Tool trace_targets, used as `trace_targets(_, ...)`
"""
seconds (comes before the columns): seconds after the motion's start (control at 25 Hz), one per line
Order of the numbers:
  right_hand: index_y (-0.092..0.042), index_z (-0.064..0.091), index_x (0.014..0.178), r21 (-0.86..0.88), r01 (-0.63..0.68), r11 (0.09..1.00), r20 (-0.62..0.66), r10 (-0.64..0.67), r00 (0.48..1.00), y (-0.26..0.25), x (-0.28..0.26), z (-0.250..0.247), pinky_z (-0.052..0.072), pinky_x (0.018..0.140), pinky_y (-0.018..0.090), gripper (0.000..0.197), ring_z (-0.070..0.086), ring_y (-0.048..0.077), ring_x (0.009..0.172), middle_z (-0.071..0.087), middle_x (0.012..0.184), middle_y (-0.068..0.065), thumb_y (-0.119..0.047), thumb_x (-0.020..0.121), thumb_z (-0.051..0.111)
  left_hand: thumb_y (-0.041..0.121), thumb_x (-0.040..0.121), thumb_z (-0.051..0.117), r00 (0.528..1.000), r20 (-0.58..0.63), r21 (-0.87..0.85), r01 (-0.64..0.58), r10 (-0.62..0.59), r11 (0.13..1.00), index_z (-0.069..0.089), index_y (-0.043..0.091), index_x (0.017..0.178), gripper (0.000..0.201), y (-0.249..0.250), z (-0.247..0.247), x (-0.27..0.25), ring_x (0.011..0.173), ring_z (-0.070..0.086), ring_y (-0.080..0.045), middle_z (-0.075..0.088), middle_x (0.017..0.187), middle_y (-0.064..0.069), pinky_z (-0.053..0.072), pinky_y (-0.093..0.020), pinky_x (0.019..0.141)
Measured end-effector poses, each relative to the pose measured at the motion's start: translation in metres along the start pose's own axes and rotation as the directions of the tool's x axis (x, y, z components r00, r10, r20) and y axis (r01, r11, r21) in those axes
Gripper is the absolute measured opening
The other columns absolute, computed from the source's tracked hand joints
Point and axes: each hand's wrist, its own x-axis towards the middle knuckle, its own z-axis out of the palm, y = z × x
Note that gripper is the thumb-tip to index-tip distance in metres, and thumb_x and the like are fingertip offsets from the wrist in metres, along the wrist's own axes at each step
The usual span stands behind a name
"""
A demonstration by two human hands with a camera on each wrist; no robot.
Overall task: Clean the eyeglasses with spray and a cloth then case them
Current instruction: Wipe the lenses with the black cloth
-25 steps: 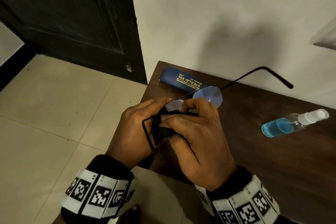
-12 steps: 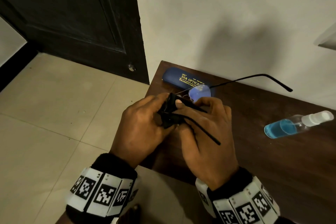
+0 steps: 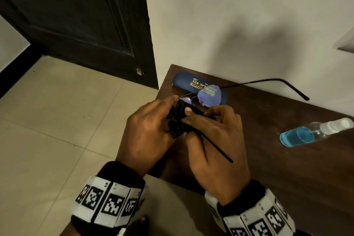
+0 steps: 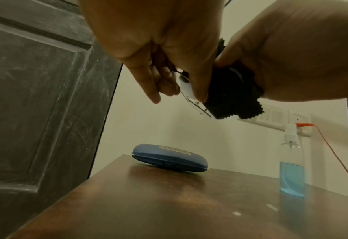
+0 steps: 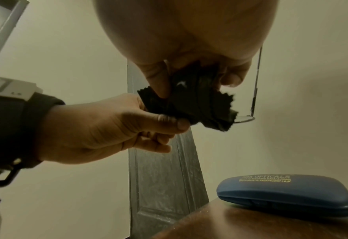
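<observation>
Near the table's front edge, the left hand [image 3: 145, 132] pinches the eyeglasses [image 3: 208, 94] by their frame. The right hand [image 3: 216, 140] pinches the black cloth [image 3: 177, 119] around one lens, so the wiping looks partly done. To the right stands the spray bottle [image 3: 314, 132]. At the far end lies the blue case [image 3: 183, 82], closed; casing is left.
</observation>
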Motion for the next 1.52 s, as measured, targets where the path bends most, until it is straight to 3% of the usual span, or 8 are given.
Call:
trace_targets(0.12, -0.015, 0.074, 0.094, 0.065, 0.034, 0.997, 0.001, -0.034, 0.999, -0.001, 0.0, -0.003, 0.029, 0.077, 0.019, 0.035, 0.045, 0.011, 0.09, 0.071, 0.079, -0.005, -0.026, 0.08, 0.044, 0.034, 0.078, 0.061, 1.0, -0.022, 0.033, -0.007, 0.008, 0.999, 0.064, 0.001, 0.115, 0.049, -0.003, 0.0, -0.001, 0.086, 0.068, -0.022, 0.072, 0.097, -0.013, 0.052, -0.025, 0.08)
trace_targets(0.32, -0.024, 0.068, 0.116, -0.015, -0.051, 0.999, 0.058, 0.051, 0.997, 0.005, -0.002, 0.0, 0.029, 0.088, 0.013, 0.045, 0.045, 0.01, 0.104, 0.063, 0.116, -0.011, -0.029, 0.082, 0.04, 0.035, 0.079, 0.065, 0.999, -0.023, -0.004, -0.023, 0.023, 1.0, 0.065, 0.004, 0.114, 0.048, 0.007, 0.006, 0.001, 0.082, 0.058, -0.012, 0.07, 0.089, -0.008, 0.049, -0.023, 0.072)
trace_targets(0.52, -0.016, 0.073, 0.102, 0.122, 0.103, 0.987, 0.076, -0.113, 0.991, 0.003, 0.0, -0.004, 0.034, 0.087, 0.025, 0.037, 0.05, 0.016, 0.096, 0.073, 0.092, -0.002, -0.025, 0.081, 0.045, 0.026, 0.08, 0.063, 0.998, -0.004, -0.094, -0.067, 0.067, 0.993, 0.064, 0.001, 0.114, 0.042, 0.001, 0.003, 0.0, 0.086, 0.063, -0.01, 0.069, 0.095, -0.006, 0.052, -0.022, 0.078)
trace_targets(0.64, -0.015, 0.073, 0.099, 0.089, 0.06, 0.994, -0.01, -0.06, 0.998, 0.005, 0.002, -0.005, 0.037, 0.078, 0.028, 0.036, 0.046, 0.014, 0.09, 0.071, 0.079, -0.004, -0.024, 0.079, 0.044, 0.03, 0.078, 0.062, 1.0, 0.006, -0.08, -0.025, 0.025, 0.996, 0.065, 0.002, 0.115, 0.046, 0.002, 0.001, 0.001, 0.084, 0.067, -0.018, 0.071, 0.096, -0.009, 0.054, -0.029, 0.076)
trace_targets(0.92, -0.014, 0.073, 0.092, 0.164, 0.139, 0.977, 0.064, -0.151, 0.986, 0.003, -0.002, -0.001, 0.034, 0.081, 0.024, 0.031, 0.047, 0.013, 0.09, 0.069, 0.079, -0.002, -0.023, 0.079, 0.047, 0.027, 0.081, 0.058, 0.996, 0.054, -0.082, -0.063, 0.067, 0.995, 0.065, 0.001, 0.114, 0.043, -0.002, -0.001, 0.0, 0.083, 0.067, -0.018, 0.071, 0.094, -0.011, 0.053, -0.026, 0.075)
trace_targets(1.12, -0.012, 0.074, 0.095, 0.047, 0.054, 0.997, -0.052, -0.052, 0.997, 0.007, 0.0, 0.001, 0.035, 0.075, 0.027, 0.037, 0.044, 0.015, 0.089, 0.07, 0.082, 0.002, -0.025, 0.077, 0.045, 0.031, 0.078, 0.063, 1.0, 0.023, -0.099, -0.017, 0.02, 0.995, 0.064, 0.006, 0.117, 0.047, 0.001, -0.003, 0.003, 0.087, 0.062, -0.01, 0.071, 0.098, -0.006, 0.052, -0.022, 0.079)
trace_targets(1.36, -0.014, 0.072, 0.1, 0.176, 0.172, 0.969, 0.13, -0.196, 0.972, 0.005, -0.002, 0.0, 0.039, 0.086, 0.03, 0.035, 0.049, 0.014, 0.093, 0.072, 0.088, -0.003, -0.024, 0.081, 0.045, 0.029, 0.086, 0.059, 0.996, 0.02, -0.126, -0.089, 0.092, 0.988, 0.062, 0.006, 0.115, 0.037, -0.009, -0.001, 0.0, 0.088, 0.058, -0.005, 0.068, 0.093, -0.006, 0.048, -0.012, 0.085)
trace_targets(1.52, -0.015, 0.074, 0.095, 0.091, 0.123, 0.988, 0.032, -0.126, 0.991, 0.007, 0.001, -0.004, 0.04, 0.078, 0.031, 0.034, 0.046, 0.012, 0.089, 0.07, 0.081, -0.003, -0.024, 0.079, 0.045, 0.023, 0.076, 0.067, 0.999, -0.009, -0.155, -0.051, 0.05, 0.987, 0.06, 0.008, 0.12, 0.046, -0.005, -0.006, 0.001, 0.093, 0.064, -0.011, 0.069, 0.102, -0.004, 0.053, -0.024, 0.084)
